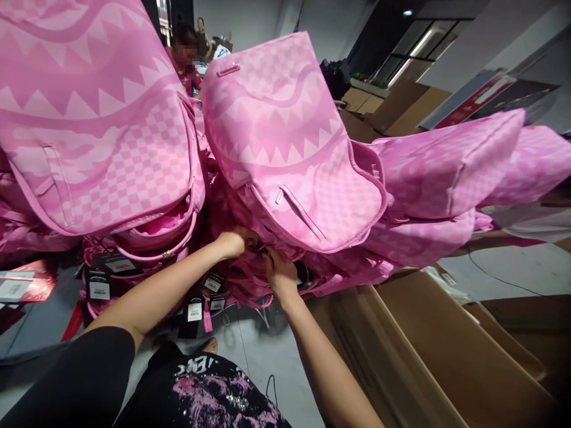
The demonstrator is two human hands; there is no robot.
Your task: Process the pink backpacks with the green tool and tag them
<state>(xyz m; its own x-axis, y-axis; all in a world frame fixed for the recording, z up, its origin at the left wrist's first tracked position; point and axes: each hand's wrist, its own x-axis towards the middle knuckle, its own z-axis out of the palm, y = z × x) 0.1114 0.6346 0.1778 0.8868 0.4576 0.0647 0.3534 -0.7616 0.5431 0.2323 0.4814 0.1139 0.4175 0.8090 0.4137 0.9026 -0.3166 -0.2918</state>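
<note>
A pink backpack [285, 131] with a jagged-tooth and checker print lies in front of me on a heap of similar bags. Its front has a slanted zipped pocket [301, 211]. At the near end, under its lower edge, my left hand [238, 241] is closed on pink material of the bag. Close beside it, my right hand [281, 270] is also closed, pinching the bag's edge; the fingertips of both are partly hidden in the folds. Black hang tags [195, 310] with white labels dangle below my left forearm.
Another pink backpack [102, 137] is stacked at the left, with more pink bags [446, 172] piled to the right. An open cardboard box [423, 345] stands at the lower right. A person [185, 56] is behind the bags; another person [202, 38] is farther back.
</note>
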